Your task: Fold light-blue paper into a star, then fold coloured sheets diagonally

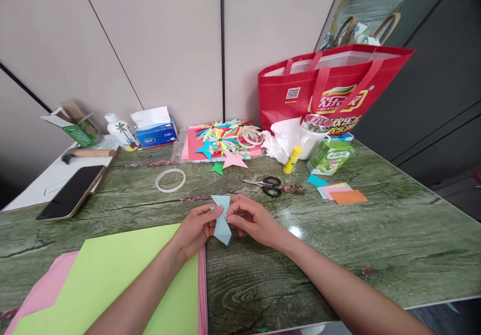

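Lime-green paper sheet point(112, 270) lay foremost; folded light-blue paper point(223, 232), long axis fore-and-aft, was pinched by left fingers point(212, 214) and, opposite, right fingers point(239, 220).

And we're looking straight up to twelve o'clock, where a pale, pinkish-grey panelled wall point(169, 34) rises, a dark upright seam point(223, 49) splitting it! A thinner seam point(108, 40) slants at ten. Round to between two and three now, and we meet dark grey panels point(451, 74). Below, from nine through six to three, spreads our green, wood-grained tabletop point(394, 244), pale-edged point(443, 302) at four, and there, between four and five, a bright white glare point(295, 231) gleams!
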Tool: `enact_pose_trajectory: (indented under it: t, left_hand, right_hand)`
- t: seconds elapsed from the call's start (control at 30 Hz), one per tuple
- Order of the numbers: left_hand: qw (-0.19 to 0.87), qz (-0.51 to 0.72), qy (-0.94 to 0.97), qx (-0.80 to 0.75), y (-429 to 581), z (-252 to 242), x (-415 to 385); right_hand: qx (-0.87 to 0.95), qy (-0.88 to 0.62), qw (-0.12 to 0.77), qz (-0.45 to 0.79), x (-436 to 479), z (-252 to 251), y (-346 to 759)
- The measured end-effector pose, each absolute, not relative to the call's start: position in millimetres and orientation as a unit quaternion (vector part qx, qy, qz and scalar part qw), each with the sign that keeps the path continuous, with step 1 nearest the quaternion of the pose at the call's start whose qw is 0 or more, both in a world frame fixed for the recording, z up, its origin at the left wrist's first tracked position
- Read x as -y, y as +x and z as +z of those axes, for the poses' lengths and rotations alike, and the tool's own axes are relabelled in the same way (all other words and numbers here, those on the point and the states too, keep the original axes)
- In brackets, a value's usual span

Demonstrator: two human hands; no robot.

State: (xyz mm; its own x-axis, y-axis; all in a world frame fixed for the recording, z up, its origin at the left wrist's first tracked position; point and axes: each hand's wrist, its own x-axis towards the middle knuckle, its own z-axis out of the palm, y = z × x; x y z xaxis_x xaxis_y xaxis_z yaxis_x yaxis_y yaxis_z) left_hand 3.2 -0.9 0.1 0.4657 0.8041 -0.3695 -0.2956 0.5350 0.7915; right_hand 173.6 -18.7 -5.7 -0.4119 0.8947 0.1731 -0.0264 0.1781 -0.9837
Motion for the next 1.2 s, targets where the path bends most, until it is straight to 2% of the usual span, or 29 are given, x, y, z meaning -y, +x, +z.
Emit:
enact_pose_trajectory:
  t: [0.43, 0.8, 1.03, 1.2]
  left_hand:
    - [0.799, 0.329, 0.317, -0.39, 5.0, -3.2, 1.5]
    - [0.798, 0.33, 0.34, -0.373, 4.6, -3.0, 2.1]
    - [0.786, 0.339, 0.352, -0.379, 6.8, -1.9, 2.7]
    - [0.776, 0.348, 0.349, -0.393, 7.6, -4.6, 2.6]
  right_hand:
    - [0.69, -0.356, 0.421, 0.469, 19.0, -7.0, 176.9]
    - [0.66, -0.335, 0.433, 0.515, 18.7, -7.1, 175.3]
    - [0.715, -0.373, 0.447, 0.386, 19.0, -9.3, 173.6]
    - [0.731, -0.388, 0.442, 0.347, 21.2, -12.6, 171.1]
